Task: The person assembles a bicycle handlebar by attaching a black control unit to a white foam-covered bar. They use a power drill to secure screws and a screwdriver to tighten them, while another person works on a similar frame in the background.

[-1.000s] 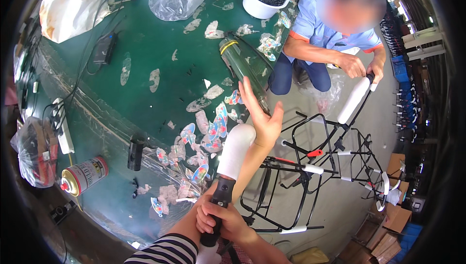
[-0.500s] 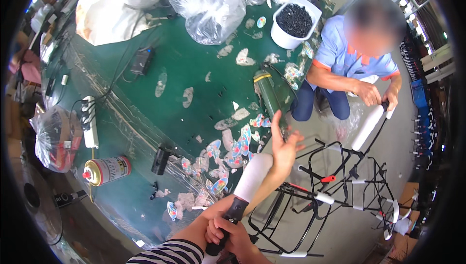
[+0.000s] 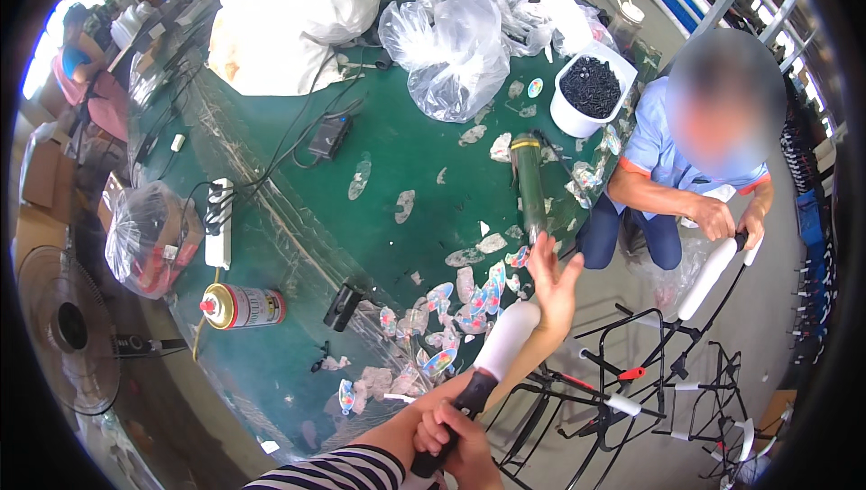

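Currently black handle [image 3: 475, 391] sits near 6 o'clock, right hand [image 3: 454, 439] grip wrapped round it, left hand [image 3: 552, 284] spread at 4 o'clock; white cover [image 3: 508, 340] already on its far end, remainder unclear.

Pale daylight glares from a bright opening [image 3: 40, 64] beyond the far-left corner of the desk [image 3: 451, 183], burnt out to white. Clear plastic bags [image 3: 451, 53] near the far edge catch highlights; a milky sheen veils the near-left edge. The hands [image 3: 553, 290] are evenly lit. Fisheye curvature bends outer lines toward a black rim; a person's head [image 3: 726, 102] beyond the right edge is blurred.
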A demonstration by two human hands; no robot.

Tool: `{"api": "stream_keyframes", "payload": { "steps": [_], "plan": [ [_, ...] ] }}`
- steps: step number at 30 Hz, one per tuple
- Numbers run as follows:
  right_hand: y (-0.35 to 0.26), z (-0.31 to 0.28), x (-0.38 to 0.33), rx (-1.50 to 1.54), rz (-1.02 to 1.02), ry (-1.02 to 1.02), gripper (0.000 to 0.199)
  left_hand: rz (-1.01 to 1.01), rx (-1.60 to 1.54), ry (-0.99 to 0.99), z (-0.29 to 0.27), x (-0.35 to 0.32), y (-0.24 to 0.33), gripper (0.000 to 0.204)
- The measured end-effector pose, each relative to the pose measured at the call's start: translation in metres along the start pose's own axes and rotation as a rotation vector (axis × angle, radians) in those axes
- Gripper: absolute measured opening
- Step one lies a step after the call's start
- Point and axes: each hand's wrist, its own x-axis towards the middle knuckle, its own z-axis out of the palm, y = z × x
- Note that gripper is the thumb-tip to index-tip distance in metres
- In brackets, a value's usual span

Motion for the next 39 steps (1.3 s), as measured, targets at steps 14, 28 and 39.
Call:
{"api": "stream_keyframes", "payload": {
  "steps": [14,28,39],
  "plan": [
    [0.025,-0.014,0.001,0.079,-0.018,-0.169,0.021,-0.407,0.099,-0.146,-0.052,-0.048,0.027,0.048],
    [0.031,-0.016,0.028,0.047,-0.217,-0.124,0.02,-0.34,1.147,-0.331,-0.199,-0.142,0.17,0.037],
    [0.042,-0.029,0.074,0.135,-0.233,-0.208,0.028,-0.203,1.156,-0.199,-0.225,-0.233,0.229,0.06]
  ]
}}
